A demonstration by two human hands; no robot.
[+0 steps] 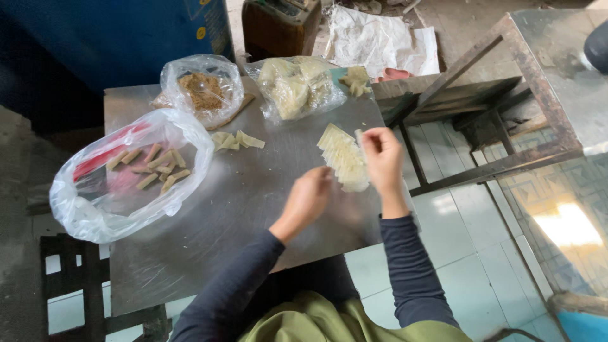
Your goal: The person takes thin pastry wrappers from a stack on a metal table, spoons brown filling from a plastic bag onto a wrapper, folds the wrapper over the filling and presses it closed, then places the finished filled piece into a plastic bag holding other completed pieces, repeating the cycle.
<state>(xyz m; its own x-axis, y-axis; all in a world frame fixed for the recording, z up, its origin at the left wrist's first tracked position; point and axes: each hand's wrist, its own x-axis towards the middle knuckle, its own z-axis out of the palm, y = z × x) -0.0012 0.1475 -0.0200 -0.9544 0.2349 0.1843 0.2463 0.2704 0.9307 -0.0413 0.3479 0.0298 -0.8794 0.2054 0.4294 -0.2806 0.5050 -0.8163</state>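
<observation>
A fanned row of pale thin dough sheets (342, 154) lies on the steel table (240, 209) at its right side. My right hand (382, 158) pinches the far end of one sheet beside the row. My left hand (310, 196) is curled just left of the row's near end, fingers bent against the sheets; blur hides what it grips. Several rolled brown sticks (155, 168) rest in a large open plastic bag (120, 177) at the left.
At the back stand a bag of brown crumbly filling (201, 88) and a bag of pale dough pieces (294, 85). A few loose folded sheets (235, 140) lie mid-table. A rusty metal frame (481, 107) adjoins the right edge. A blue drum (114, 38) stands behind.
</observation>
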